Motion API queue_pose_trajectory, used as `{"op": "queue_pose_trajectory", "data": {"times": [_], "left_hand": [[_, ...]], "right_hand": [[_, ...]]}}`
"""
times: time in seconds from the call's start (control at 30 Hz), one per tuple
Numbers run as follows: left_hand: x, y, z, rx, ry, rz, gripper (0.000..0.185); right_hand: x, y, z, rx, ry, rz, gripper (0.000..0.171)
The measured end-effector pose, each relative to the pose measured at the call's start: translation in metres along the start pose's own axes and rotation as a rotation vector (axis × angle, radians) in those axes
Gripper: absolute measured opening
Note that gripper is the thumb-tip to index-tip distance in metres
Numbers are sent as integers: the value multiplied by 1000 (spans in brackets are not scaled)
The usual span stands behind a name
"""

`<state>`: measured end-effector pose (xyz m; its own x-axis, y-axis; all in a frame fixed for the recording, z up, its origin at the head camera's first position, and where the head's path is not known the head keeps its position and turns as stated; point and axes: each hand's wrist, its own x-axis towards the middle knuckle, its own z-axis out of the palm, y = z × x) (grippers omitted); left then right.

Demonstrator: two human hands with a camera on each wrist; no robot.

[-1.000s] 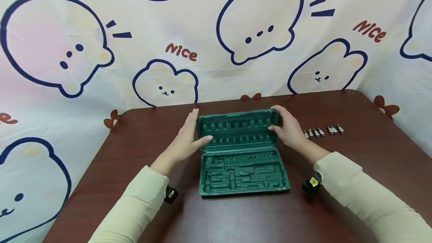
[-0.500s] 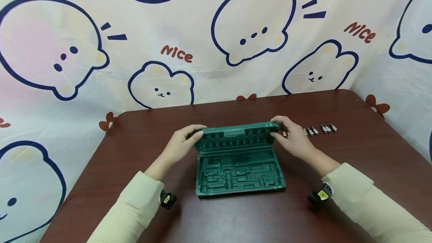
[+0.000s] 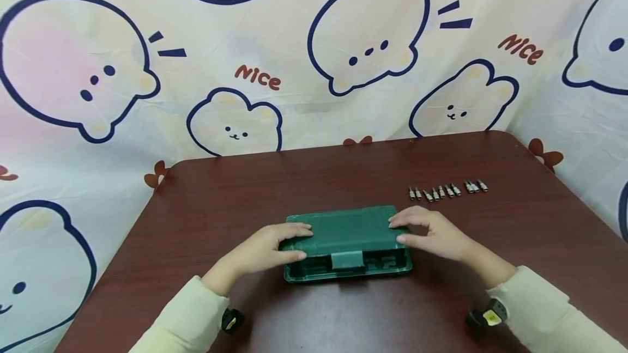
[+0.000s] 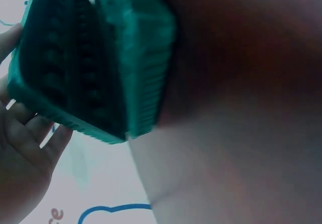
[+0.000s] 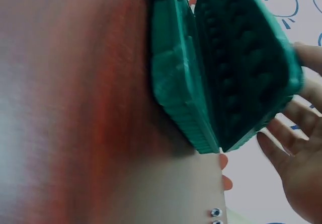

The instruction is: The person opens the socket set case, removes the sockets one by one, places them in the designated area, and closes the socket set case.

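A green plastic tool case [image 3: 350, 230] sits on the table with its lid lowered most of the way, a gap showing along the front. The latch flap [image 3: 347, 260] hangs at the middle of the lid's front edge. My left hand [image 3: 267, 247] rests on the lid's left end, fingers over the top and thumb by the front edge. At the right end, my right hand [image 3: 434, 233] touches the lid in much the same way. Both wrist views show the moulded hollows inside the lid [image 4: 65, 58] and the ribbed side of the base [image 5: 176, 78].
Several small silvery metal pieces [image 3: 441, 192] lie in a row behind the case, to the right. The dark brown table [image 3: 235, 189] ends at a cloth backdrop [image 3: 294, 113] printed with cartoon bears.
The lid has swung from upright down toward the base, with both hands following it forward and down. More of the metal pieces show as the right hand has moved off them.
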<state>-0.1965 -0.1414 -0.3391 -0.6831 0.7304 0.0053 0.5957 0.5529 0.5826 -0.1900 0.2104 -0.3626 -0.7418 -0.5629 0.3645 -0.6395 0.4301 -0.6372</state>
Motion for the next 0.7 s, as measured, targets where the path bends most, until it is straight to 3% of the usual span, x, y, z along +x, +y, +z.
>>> {"op": "queue_pose_trajectory", "data": {"times": [0.1, 0.23, 0.37, 0.47, 0.6, 0.7], "left_hand": [[-4, -2, 12, 105, -34, 17, 45], [-10, -4, 27, 214, -15, 48, 44], [-7, 1, 35, 359, 65, 73, 43], [4, 8, 39, 506, 85, 112, 48], [24, 23, 48, 647, 10, 168, 62], [35, 33, 55, 724, -79, 166, 68]], "right_hand": [[-7, 2, 8, -96, -83, -5, 33], [-14, 2, 15, -198, -175, 7, 42], [-17, -1, 17, -218, -188, 7, 43], [-18, -3, 17, -228, -183, 4, 42], [-19, -4, 20, -246, -172, -14, 40], [-19, -6, 22, -253, -177, -30, 40]]}}
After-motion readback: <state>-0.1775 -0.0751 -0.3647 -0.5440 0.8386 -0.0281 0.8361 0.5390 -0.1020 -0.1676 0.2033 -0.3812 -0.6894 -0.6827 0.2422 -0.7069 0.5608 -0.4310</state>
